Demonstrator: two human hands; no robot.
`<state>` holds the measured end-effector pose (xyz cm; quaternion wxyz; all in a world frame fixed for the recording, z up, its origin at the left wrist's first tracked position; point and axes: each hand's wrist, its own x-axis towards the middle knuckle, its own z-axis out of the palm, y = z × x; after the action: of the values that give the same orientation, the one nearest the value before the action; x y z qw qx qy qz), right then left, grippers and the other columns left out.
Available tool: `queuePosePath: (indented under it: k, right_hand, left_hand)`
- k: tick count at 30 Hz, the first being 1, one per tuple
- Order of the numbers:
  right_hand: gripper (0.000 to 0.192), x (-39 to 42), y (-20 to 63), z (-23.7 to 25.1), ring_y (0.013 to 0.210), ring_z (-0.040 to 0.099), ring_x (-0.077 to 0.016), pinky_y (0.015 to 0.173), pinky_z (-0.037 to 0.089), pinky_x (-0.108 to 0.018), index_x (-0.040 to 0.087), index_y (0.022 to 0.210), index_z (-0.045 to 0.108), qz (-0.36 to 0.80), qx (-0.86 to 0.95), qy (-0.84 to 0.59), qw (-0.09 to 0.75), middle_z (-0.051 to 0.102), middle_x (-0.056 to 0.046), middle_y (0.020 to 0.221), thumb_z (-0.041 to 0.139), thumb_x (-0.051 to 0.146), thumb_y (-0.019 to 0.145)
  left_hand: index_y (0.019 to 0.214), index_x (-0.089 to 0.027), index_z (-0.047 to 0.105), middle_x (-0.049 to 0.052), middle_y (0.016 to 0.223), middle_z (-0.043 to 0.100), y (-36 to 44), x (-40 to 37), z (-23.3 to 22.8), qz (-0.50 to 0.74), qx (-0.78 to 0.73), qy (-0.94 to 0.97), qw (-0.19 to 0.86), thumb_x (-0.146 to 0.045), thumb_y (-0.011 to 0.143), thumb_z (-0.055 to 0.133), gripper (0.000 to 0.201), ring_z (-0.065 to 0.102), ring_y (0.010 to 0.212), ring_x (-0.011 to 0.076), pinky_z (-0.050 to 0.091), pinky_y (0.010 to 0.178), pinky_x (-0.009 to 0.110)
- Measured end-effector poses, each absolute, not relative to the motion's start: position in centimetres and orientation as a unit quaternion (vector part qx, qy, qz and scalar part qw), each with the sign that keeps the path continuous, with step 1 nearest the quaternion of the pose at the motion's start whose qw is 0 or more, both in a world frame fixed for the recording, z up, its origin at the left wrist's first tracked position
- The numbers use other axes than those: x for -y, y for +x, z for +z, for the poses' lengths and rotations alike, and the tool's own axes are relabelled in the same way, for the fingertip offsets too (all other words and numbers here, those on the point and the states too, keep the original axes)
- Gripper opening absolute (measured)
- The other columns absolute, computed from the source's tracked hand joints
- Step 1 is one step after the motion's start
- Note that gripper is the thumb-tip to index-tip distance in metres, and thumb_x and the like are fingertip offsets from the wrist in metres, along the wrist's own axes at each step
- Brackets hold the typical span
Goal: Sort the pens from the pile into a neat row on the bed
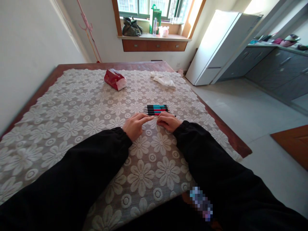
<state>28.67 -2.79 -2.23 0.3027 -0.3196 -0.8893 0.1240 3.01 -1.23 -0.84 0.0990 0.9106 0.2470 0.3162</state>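
Several pens (156, 108) lie side by side in a neat row on the lace tablecloth (141, 178). Their silver tips and black grips face left, and their barrels are teal or red. My left hand (134, 125) rests just in front of the tips, its index finger stretched to the right and the other fingers partly bent. Close by, my right hand (169, 122) has its fingers curled at the near edge of the row. The dark end of a pen (175, 116) sticks out behind it; the rest of that pen is hidden by the hand.
A red tissue pack (115, 79) and a crumpled white plastic bag (164, 81) lie farther back on the table. Beyond are a windowsill (144, 37) with bags and a bottle, a white fridge (216, 45) and grey kitchen cabinets (269, 65).
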Motion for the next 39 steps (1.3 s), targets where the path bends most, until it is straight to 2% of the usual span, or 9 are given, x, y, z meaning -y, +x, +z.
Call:
queuePosePath:
  k: [6,12,18,24,30,34,36,39]
  right_hand:
    - [0.015,3.1,28.6,-1.9,0.088,0.057,-0.0201,0.080,0.049,-0.034,0.020,0.088,0.062,0.131,0.886,-0.325,0.302,0.062,-0.008,0.091,0.050,0.020,0.097]
    - [0.015,3.2,28.6,-1.8,0.087,0.057,-0.0202,0.081,0.049,-0.034,0.019,0.089,0.063,0.124,0.885,-0.334,0.301,0.062,-0.008,0.092,0.050,0.012,0.089]
    - [0.036,3.2,28.6,-2.0,0.088,0.056,-0.0219,0.083,0.049,-0.036,0.019,0.096,0.063,0.124,0.887,-0.345,0.280,0.060,-0.007,0.092,0.047,0.004,0.068]
    - [0.049,3.6,29.4,-0.2,0.097,0.058,-0.0237,0.090,0.050,-0.040,0.020,0.106,0.062,0.132,0.877,-0.339,0.314,0.063,-0.009,0.102,0.047,0.004,0.062]
    - [0.044,3.8,32.0,1.3,0.099,0.058,-0.0263,0.092,0.046,-0.042,0.021,0.106,0.065,0.072,0.879,-0.415,0.224,0.066,-0.008,0.103,0.055,0.006,0.065]
    - [0.019,3.6,32.2,0.7,0.093,0.059,-0.0241,0.087,0.046,-0.039,0.021,0.095,0.068,0.084,0.884,-0.423,0.179,0.067,-0.008,0.097,0.058,0.013,0.080]
    - [0.012,3.5,31.7,0.6,0.091,0.060,-0.0228,0.085,0.047,-0.038,0.020,0.092,0.067,0.100,0.881,-0.414,0.207,0.067,-0.008,0.094,0.056,0.016,0.087]
    - [0.009,3.7,30.8,0.6,0.084,0.060,-0.0194,0.078,0.049,-0.034,0.019,0.095,0.063,0.139,0.842,-0.414,0.317,0.066,-0.006,0.091,0.055,0.020,0.092]
  left_hand:
    - [0.131,-0.025,0.064,0.005,0.114,0.068,2.9,1.1,-0.9,0.314,-0.239,0.913,0.098,0.012,0.070,0.041,0.075,0.063,0.105,0.0201,0.055,0.093,0.035]
    - [0.131,-0.023,0.064,0.006,0.115,0.068,2.9,0.9,-1.0,0.316,-0.236,0.913,0.103,0.012,0.071,0.041,0.074,0.063,0.104,0.0208,0.056,0.092,0.037]
    - [0.131,-0.025,0.064,0.005,0.114,0.068,2.9,1.0,-0.9,0.312,-0.240,0.913,0.107,0.011,0.071,0.041,0.074,0.063,0.104,0.0203,0.056,0.092,0.035]
    - [0.131,-0.024,0.064,0.005,0.114,0.069,2.9,1.1,-0.7,0.314,-0.240,0.912,0.110,0.010,0.072,0.041,0.072,0.063,0.104,0.0206,0.056,0.093,0.036]
    - [0.130,-0.023,0.065,0.006,0.116,0.068,2.9,1.0,-0.9,0.295,-0.239,0.918,0.118,0.011,0.070,0.042,0.073,0.064,0.103,0.0209,0.056,0.092,0.037]
    - [0.131,-0.025,0.064,0.006,0.116,0.067,2.9,1.0,-1.0,0.289,-0.240,0.918,0.124,0.011,0.068,0.043,0.076,0.064,0.105,0.0209,0.056,0.093,0.037]
    - [0.131,-0.025,0.064,0.006,0.116,0.067,2.9,1.0,-1.0,0.291,-0.241,0.917,0.128,0.011,0.069,0.042,0.076,0.064,0.105,0.0207,0.056,0.093,0.037]
    - [0.133,-0.025,0.063,0.006,0.117,0.067,2.9,1.1,-1.0,0.306,-0.235,0.912,0.140,0.011,0.072,0.041,0.074,0.063,0.105,0.0209,0.056,0.093,0.038]
